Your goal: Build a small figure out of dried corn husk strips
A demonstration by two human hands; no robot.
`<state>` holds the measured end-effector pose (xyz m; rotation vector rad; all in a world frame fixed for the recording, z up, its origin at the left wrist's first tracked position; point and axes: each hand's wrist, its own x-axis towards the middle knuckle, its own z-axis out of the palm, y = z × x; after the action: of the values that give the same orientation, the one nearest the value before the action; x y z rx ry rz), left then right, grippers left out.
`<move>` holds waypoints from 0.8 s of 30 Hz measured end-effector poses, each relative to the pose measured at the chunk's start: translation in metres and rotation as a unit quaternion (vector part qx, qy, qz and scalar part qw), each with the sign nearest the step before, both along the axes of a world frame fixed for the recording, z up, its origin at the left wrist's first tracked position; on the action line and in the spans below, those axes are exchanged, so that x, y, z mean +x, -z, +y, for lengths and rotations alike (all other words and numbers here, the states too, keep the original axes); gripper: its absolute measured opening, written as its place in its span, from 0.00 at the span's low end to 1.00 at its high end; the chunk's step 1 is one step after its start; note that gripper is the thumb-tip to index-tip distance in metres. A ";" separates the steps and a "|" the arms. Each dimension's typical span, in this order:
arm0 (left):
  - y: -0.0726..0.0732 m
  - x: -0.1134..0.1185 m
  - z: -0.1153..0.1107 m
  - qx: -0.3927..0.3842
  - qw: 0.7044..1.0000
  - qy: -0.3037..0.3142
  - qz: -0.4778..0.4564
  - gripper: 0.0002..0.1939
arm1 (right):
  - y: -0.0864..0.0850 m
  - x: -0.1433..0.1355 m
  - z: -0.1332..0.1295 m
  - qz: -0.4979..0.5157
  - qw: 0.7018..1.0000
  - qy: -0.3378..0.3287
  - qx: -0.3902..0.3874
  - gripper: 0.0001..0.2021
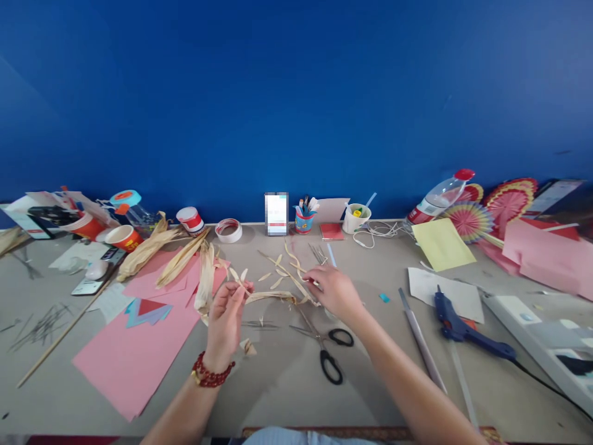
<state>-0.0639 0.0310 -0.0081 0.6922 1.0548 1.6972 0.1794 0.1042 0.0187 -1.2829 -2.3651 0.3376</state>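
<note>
Husk petals (244, 274), tips toward wall (296, 111)

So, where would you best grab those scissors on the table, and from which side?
Probably by the black finger loops of the scissors, coming from the near right side with the right hand. The loops point that way and lie spread apart, while the open blades point away, toward the far left.

From here I count 1 pair of scissors (319, 338) right of the left hand (227, 309) and its grip, 1 glue gun (456, 326) farther right, 1 tape roll (235, 233) beyond the grip, 2 red-orange cups (125, 238) well left
</note>
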 end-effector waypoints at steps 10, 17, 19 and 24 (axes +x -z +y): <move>-0.001 0.002 -0.007 0.018 1.000 0.023 -0.001 0.08 | 0.021 -0.059 0.036 -0.125 0.986 -0.105 0.018 0.06; -0.004 0.001 -0.007 0.033 0.999 0.024 -0.016 0.06 | 0.029 -0.079 0.055 -0.150 0.981 -0.118 0.018 0.06; -0.004 0.003 -0.007 0.031 0.999 0.025 -0.015 0.07 | 0.031 -0.085 0.057 -0.153 0.981 -0.122 0.017 0.07; -0.002 0.005 -0.008 0.028 0.999 0.027 -0.023 0.09 | 0.034 -0.092 0.060 -0.150 0.979 -0.139 0.004 0.09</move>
<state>-0.0591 0.0234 -0.0056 0.7076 0.9505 1.6940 0.0876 0.1643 -0.0149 -1.0605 -2.8061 0.2286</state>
